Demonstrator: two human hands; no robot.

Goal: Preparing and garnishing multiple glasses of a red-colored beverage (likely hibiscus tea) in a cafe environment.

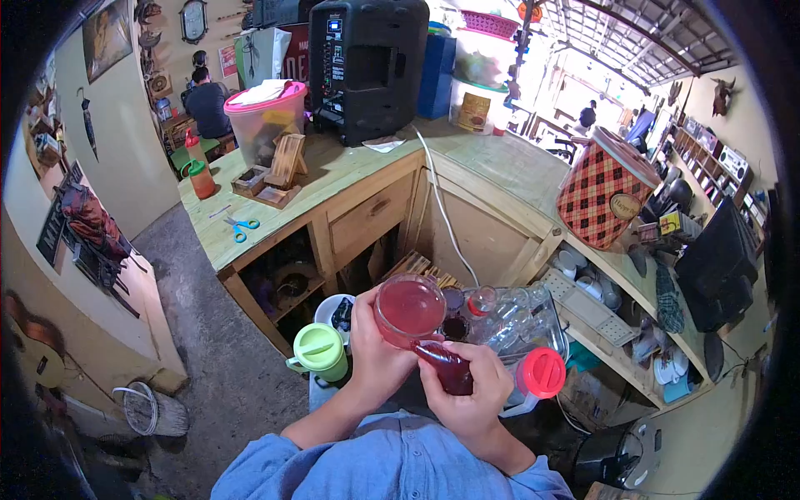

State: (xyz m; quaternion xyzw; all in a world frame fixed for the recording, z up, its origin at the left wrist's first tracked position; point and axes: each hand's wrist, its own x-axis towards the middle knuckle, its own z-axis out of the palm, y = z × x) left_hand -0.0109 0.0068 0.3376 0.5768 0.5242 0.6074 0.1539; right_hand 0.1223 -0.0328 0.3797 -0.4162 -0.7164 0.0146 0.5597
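A round clear glass (410,305) with pinkish-red liquid is in my left hand (373,354), its fingers wrapped around the side. Against its near rim leans a small bottle (448,368) of dark red liquid, tilted and gripped by my right hand (473,390). Whether liquid is flowing between them, I cannot tell. Left of my hands stands a light green lidded pitcher (319,350). On the right is a container with a red lid (542,372). Clear glassware (518,321) and a small dark-filled jar (455,327) sit just beyond my hands, partly hidden.
A wooden counter (283,208) bends around ahead, bearing blue scissors (241,229), sauce bottles (200,178), a pink-lidded tub (267,125) and a black speaker (369,71). At right are a plaid cooler bag (606,190) and shelves of dishes (592,308). A person (208,107) sits far left.
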